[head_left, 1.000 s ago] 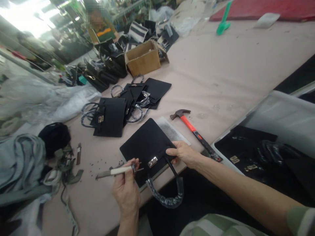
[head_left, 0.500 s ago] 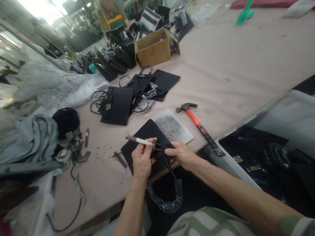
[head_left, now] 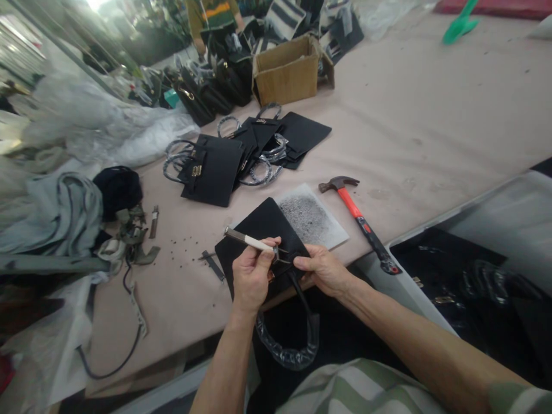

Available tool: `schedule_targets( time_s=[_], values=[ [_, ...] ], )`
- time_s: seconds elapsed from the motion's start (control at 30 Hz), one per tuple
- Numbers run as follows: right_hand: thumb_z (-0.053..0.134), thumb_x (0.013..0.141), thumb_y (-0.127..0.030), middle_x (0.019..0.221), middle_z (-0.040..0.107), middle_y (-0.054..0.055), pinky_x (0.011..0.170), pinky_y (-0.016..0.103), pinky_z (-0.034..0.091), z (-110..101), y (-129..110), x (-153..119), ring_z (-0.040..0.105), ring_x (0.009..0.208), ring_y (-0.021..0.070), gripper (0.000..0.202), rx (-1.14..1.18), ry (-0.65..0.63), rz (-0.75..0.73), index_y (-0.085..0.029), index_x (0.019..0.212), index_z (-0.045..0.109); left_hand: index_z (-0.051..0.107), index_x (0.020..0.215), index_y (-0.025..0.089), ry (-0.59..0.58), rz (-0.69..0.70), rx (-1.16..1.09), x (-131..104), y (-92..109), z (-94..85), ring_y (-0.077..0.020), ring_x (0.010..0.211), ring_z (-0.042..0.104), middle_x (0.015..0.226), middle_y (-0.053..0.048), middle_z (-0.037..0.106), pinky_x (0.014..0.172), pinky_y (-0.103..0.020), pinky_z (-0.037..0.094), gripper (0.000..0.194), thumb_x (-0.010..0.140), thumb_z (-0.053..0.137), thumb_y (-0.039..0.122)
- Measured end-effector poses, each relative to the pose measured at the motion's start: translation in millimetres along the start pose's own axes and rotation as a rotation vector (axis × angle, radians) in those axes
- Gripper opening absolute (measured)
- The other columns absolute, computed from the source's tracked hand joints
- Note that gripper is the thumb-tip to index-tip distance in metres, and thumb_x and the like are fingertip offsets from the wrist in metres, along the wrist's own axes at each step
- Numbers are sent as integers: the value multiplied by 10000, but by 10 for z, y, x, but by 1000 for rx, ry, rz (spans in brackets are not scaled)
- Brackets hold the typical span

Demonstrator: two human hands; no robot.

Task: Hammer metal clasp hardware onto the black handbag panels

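Note:
My left hand (head_left: pixel 251 279) is closed around a two-pronged metal tool (head_left: pixel 246 238) with a white-wrapped grip. Its prongs point right, just over a black handbag panel (head_left: pixel 255 221) near my right thumb; whether they touch it, I cannot tell. The panel's near edge is pinched in my right hand (head_left: pixel 325 269), thumb on top and fingers mostly hidden beneath. A plastic-wrapped bag handle (head_left: pixel 293 357) hangs from the panel past the table edge. Partly covered by the panel lies a white board (head_left: pixel 334 230) with a dark speckled patch.
A claw hammer (head_left: pixel 356 213) lies to the right, beside a bin (head_left: pixel 401 282) of black bag parts. Finished-looking panels (head_left: pixel 218 167) are piled ahead, before a cardboard box (head_left: pixel 284 77). Scraps (head_left: pixel 133 230) and a metal tool (head_left: pixel 154 221) lie left. Another person (head_left: pixel 213 17) stands behind.
My view has shifted, so the table's things appear a little further right and higher. The pronged tool has moved slightly right and down over the panel. Both hands keep their grip.

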State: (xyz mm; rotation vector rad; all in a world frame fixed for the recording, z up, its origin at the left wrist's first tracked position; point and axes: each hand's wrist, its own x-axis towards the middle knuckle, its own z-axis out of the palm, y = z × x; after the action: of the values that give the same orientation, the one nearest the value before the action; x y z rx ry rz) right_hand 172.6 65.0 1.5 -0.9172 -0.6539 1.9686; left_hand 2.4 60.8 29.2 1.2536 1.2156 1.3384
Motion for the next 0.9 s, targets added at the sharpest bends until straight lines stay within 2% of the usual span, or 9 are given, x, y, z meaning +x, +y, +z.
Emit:
schedule_targets(
  time_s=[0.3, 0.53, 0.73, 0.9],
  values=[
    [873, 618, -423, 653, 610, -21, 511, 222, 358, 81, 15, 30, 490, 546, 94, 375, -49, 12, 2, -144, 803, 703, 738, 1017, 165, 23, 9, 122, -1, 10, -30, -238, 1059, 722, 1100, -112, 771, 964, -354, 565, 231, 932, 671, 369],
    [874, 605, -326, 793, 686, 7, 708, 265, 484, -40, -146, 6, 607, 718, 138, 373, -134, -181, 32, -135, 885, 719, 742, 968, 163, 41, 22, 169, 89, 61, -5, -230, 1003, 736, 1044, -102, 781, 888, -321, 591, 211, 919, 676, 358],
    [840, 665, -370, 719, 734, 48, 599, 237, 513, -121, -265, 22, 648, 604, 131, 325, -268, -188, 175, -126, 834, 707, 733, 989, 159, 56, 8, 181, 124, 33, 14, -226, 1007, 739, 1060, -101, 781, 886, -313, 590, 197, 929, 664, 334],
    [837, 665, -420, 648, 724, 50, 554, 208, 499, -107, -255, 52, 639, 541, 116, 347, -236, -144, 190, -128, 788, 695, 727, 987, 164, 57, 21, 171, 143, 30, 45, -223, 1012, 741, 1053, -92, 779, 902, -309, 594, 161, 931, 667, 302]
  ],
)
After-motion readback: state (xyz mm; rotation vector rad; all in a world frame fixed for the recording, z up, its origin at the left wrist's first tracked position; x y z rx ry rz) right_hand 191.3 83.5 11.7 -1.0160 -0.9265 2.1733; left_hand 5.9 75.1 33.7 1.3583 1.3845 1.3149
